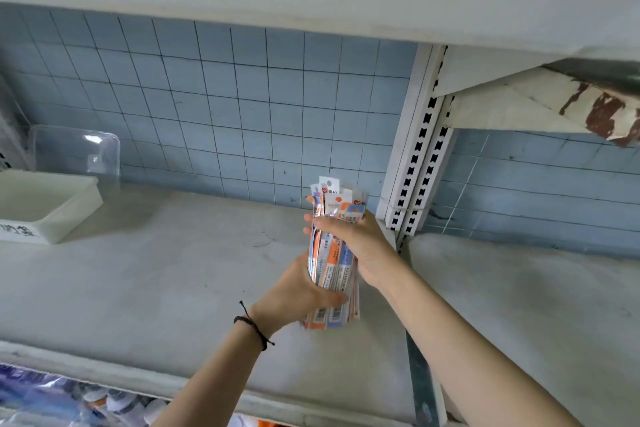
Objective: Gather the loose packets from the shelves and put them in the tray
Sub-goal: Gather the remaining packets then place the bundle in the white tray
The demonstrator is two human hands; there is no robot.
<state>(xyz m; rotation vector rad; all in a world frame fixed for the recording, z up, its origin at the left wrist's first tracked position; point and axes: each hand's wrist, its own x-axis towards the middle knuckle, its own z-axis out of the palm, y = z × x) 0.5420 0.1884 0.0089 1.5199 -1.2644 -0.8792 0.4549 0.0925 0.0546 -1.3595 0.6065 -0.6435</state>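
Above the shelf's middle, right hand (358, 241) grips the upright packets (332, 265) near the top, left hand (294, 291) lower down. White tray (74, 213) (hand-labelled) at nine o'clock, clear container (74, 152) behind.

Soft even daylight, mild blur, wide-angle edge bending

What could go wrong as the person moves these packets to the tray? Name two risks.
1. The packets form a thick, uneven bundle with fanned tops; some may slip from between the left hand and right hand.
2. The tray stands far to the left, so a packet shed on the way could land on the shelf or drop past its front edge.
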